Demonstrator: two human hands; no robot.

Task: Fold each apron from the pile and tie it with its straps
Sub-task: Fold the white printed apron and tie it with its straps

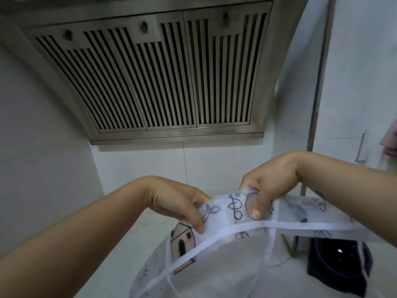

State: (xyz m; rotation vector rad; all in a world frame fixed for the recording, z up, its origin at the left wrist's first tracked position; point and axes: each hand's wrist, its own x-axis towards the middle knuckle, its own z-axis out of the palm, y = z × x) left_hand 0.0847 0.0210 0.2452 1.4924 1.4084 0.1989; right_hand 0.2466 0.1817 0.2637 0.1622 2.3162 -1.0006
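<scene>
A thin white apron [227, 214] printed with houses and squiggles hangs in the air in front of me, its white binding strap [214, 238] running across below my hands. My left hand [182, 205] pinches the apron's upper edge on the left. My right hand [266, 190] grips the same edge a little to the right, thumb pressed over the fabric. The rest of the apron drapes down towards the counter [133, 239], with thin straps trailing below.
A steel range hood [154, 78] fills the upper view against a white tiled wall. A dark folded cloth [337, 267] lies on the counter at the lower right. A pink towel [390, 143] hangs at the right edge beside a metal rail.
</scene>
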